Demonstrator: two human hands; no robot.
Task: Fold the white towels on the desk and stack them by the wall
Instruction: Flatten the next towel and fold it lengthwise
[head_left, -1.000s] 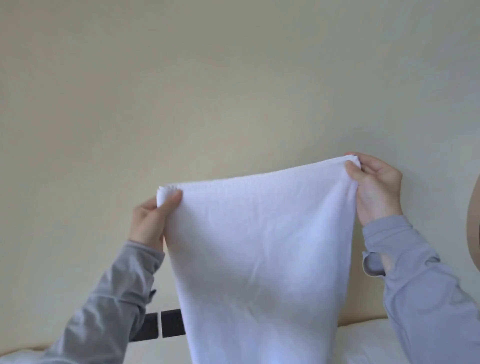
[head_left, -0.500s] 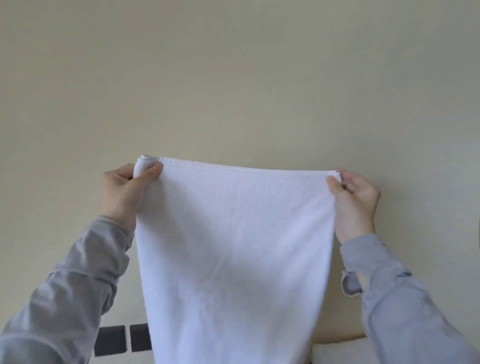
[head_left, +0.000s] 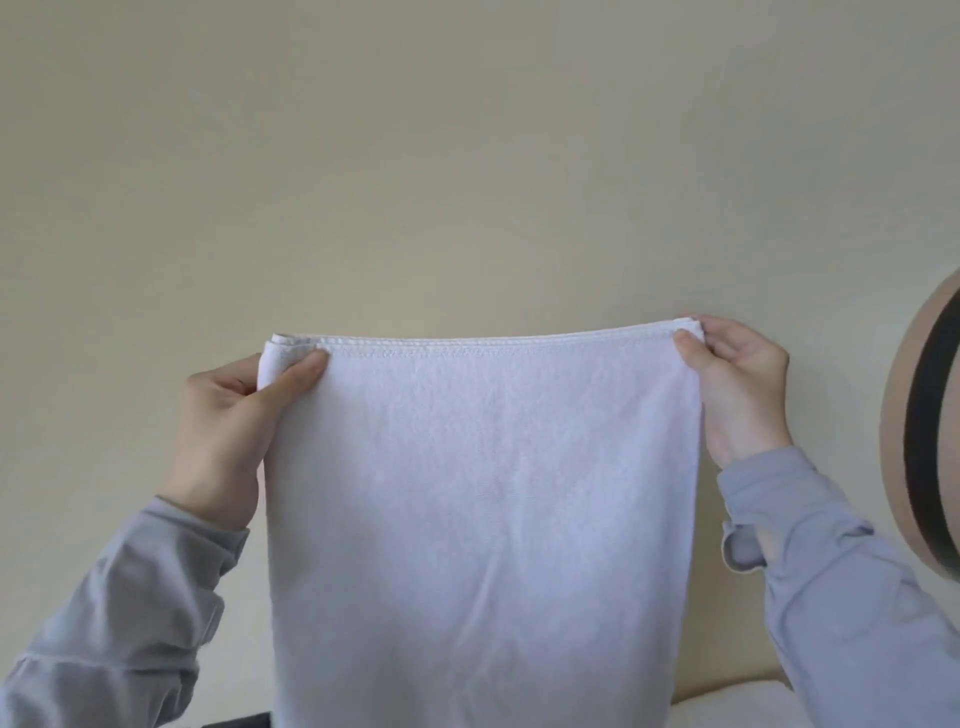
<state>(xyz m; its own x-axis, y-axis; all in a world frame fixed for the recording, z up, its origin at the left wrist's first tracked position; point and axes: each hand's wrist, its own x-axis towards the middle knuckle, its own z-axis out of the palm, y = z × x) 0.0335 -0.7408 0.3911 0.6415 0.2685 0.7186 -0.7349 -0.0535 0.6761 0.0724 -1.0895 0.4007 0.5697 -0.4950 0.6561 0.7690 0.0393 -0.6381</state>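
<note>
Towel (head_left: 478, 519): white, held up in the air in front of the wall, hanging flat and broad side on; the stitched hem runs level along the top, and the lower part passes out of the bottom of the view.
Top left corner: bunched into a small roll of cloth where it is gripped.
Left hand (head_left: 228, 431): pinches the towel's top left corner – thumb (head_left: 301, 371) pressed on the near face, fingers curled behind the cloth and mostly hidden.
Right hand (head_left: 737, 384): pinches the top right corner the same way, thumb in front, fingers curled round the edge at the back.
Sleeves: grey, long; left sleeve (head_left: 114, 623) rises from the lower left corner, right sleeve (head_left: 841, 597) from the lower right, its cuff gaping open at the wrist.
Wall (head_left: 467, 156): plain cream, fills the whole background.
Round thing (head_left: 930, 415): tan with a dark band, cut off by the right edge – cannot tell what it is.
White mass (head_left: 727, 709): soft, low at the bottom right beside the towel, at the foot of the wall.
Dark patch (head_left: 244, 721): a sliver at the bottom edge, left of the towel; too little shows to identify.
</note>
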